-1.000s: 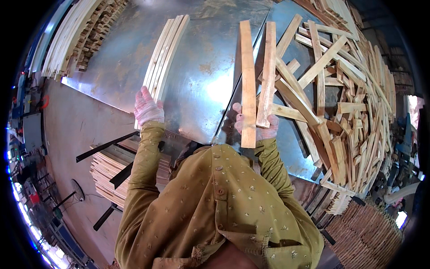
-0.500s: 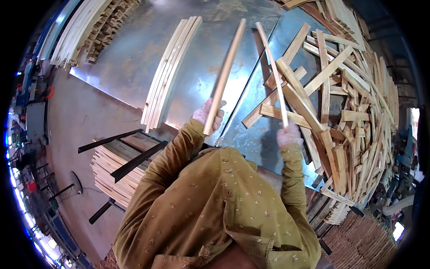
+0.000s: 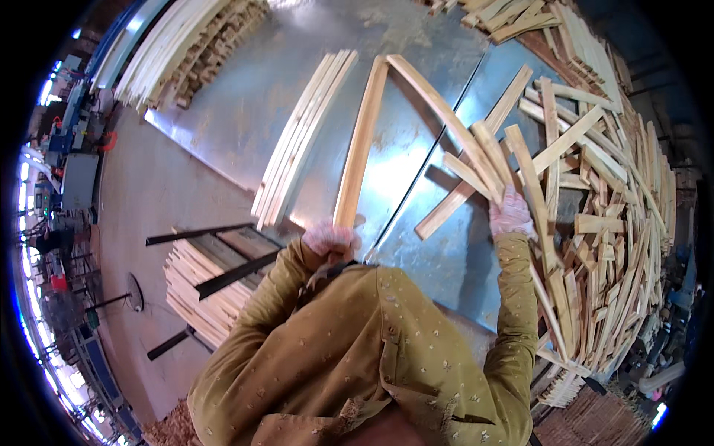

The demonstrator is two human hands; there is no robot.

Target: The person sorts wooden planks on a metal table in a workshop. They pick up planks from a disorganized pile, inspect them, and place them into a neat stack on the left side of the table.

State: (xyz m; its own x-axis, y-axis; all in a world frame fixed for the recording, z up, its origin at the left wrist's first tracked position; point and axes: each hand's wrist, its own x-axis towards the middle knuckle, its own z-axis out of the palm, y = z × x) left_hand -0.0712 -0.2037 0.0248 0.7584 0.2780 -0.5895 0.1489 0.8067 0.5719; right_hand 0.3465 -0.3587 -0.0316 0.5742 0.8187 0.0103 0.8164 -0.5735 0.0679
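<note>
My left hand [image 3: 332,238], in a thin pale glove, is closed around the near end of a long wooden strip [image 3: 362,141]. That strip points away from me over the metal tabletop. My right hand [image 3: 512,214], gloved alike, grips the near end of another long wooden strip [image 3: 445,111], which slants up to the left. The far ends of both strips come together. Two shorter wooden pieces, one pale [image 3: 467,175] and one beside it [image 3: 491,152], converge at the right fingers; I cannot tell whether they are held too.
Left of my strip lies a neat row of several strips [image 3: 305,137] on the metal table [image 3: 297,97]. A big jumbled heap of wooden pieces [image 3: 595,230] covers the right side. Stacked strips [image 3: 175,56] stand far left, and a black-barred rack of wood [image 3: 201,279] stands near left.
My right hand has moved right to the heap's edge; its strip now leans left to meet the other strip's far end. The left hand has drawn slightly nearer to me. The view has shifted.
</note>
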